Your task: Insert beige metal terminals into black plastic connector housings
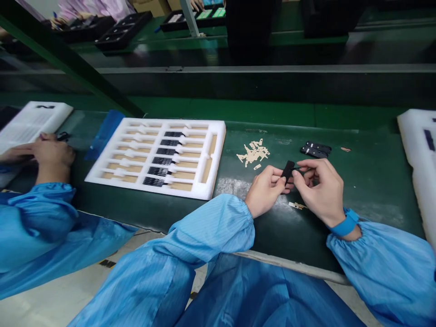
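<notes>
Left fingers pinch black piece; right fingers beside.

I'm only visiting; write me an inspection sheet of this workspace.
Surface: flat dark green worktop, pale patches.
Job's things: small black flat part; black elongated parts beyond the right hand; loose heap of small cream flat pieces; white rectangular foam tray holding dark pieces.
Clutter: flat blue sheet by the tray; small brownish scrap.
Hands: left hand grips the small black part; right hand's fingertips close beside it, exact pinch unclear.
Cables: nothing seen for certain.
Surroundings: co-worker's hand, left; white foam block, right edge.
</notes>
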`<act>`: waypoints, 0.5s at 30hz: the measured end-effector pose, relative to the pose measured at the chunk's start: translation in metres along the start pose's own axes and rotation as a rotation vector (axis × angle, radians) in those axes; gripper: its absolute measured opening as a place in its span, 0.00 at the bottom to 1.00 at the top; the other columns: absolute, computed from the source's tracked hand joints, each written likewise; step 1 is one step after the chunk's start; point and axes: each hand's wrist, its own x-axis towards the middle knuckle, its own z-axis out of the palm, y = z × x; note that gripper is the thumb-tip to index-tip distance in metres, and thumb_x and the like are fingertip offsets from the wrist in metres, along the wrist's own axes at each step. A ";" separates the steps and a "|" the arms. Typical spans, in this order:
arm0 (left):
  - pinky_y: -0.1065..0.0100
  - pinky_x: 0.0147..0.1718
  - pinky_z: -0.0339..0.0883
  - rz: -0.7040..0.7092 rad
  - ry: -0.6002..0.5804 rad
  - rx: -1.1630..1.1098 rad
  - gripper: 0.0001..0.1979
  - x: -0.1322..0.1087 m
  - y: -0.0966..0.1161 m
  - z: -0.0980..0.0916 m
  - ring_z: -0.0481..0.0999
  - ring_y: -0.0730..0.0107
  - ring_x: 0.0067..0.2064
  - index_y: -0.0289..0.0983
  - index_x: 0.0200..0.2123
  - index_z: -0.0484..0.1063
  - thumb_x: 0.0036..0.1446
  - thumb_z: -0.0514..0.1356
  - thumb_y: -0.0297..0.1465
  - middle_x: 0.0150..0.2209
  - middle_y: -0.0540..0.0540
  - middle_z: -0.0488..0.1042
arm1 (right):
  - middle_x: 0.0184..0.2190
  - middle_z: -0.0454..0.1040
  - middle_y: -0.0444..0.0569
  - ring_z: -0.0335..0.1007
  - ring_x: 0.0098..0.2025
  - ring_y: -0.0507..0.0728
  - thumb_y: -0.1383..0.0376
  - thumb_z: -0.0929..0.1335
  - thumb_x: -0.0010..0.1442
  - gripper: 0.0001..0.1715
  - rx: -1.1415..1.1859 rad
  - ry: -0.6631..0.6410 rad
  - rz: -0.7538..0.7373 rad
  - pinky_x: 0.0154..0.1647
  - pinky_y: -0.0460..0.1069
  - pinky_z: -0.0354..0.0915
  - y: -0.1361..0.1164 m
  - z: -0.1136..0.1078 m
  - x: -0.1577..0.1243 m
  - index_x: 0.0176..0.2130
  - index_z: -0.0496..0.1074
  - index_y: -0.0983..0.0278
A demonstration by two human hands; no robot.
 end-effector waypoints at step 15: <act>0.69 0.42 0.79 0.069 -0.015 0.014 0.08 -0.009 0.001 0.007 0.83 0.69 0.38 0.34 0.42 0.66 0.65 0.62 0.30 0.37 0.45 0.80 | 0.26 0.72 0.43 0.65 0.23 0.52 0.65 0.71 0.56 0.04 0.214 0.055 0.321 0.23 0.48 0.63 0.001 0.014 -0.007 0.33 0.71 0.61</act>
